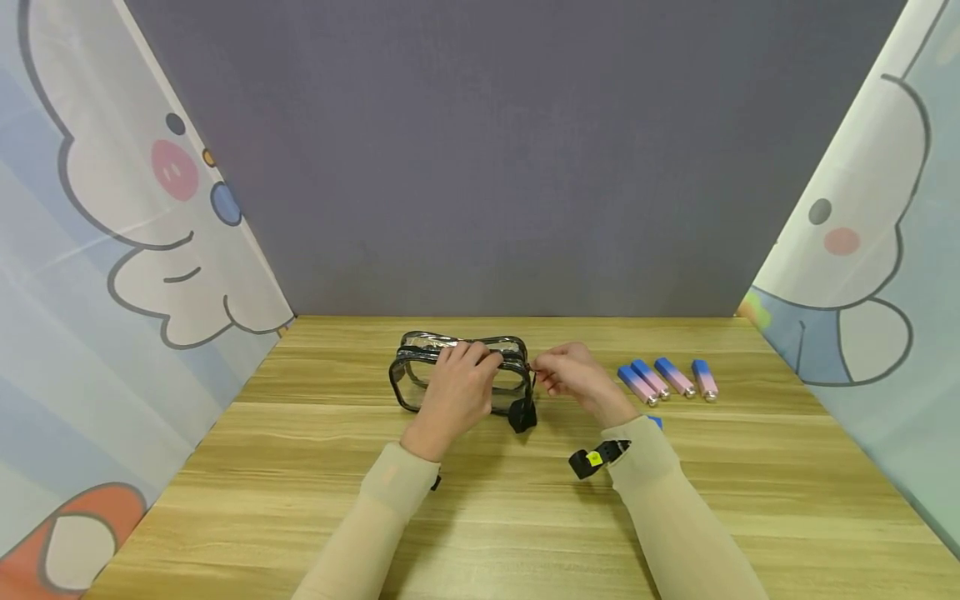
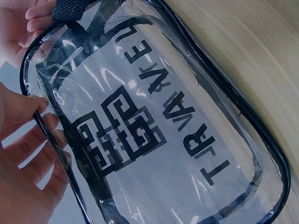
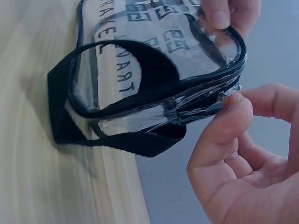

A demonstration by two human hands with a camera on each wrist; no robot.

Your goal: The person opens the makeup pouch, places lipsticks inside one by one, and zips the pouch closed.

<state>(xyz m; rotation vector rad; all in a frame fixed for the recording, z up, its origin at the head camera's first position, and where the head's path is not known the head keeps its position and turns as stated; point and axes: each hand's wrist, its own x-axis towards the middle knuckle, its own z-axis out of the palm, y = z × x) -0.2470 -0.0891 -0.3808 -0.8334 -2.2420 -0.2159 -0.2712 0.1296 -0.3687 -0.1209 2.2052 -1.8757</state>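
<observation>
A clear plastic toiletry bag [image 1: 411, 382] with black piping stands upright on the table. In the left wrist view, black lettering and a square pattern show on the bag's side [image 2: 135, 126]. My left hand [image 1: 459, 390] holds its top edge, thumb on the near face and fingers bent over the edge. At the right end of the top, my right hand [image 1: 581, 382] pinches a small zipper pull [image 3: 228, 92] between thumb and index finger. A black strap loop [image 3: 55, 107] hangs from that same end of the bag.
Several blue-and-pink tubes [image 1: 674, 377] with silvery ends lie to the right of my right hand. One more blue piece [image 1: 656, 422] is partly hidden by the right sleeve. A grey panel [image 1: 510, 167] rises behind the wooden table [image 1: 517, 533], with printed curtains on both sides.
</observation>
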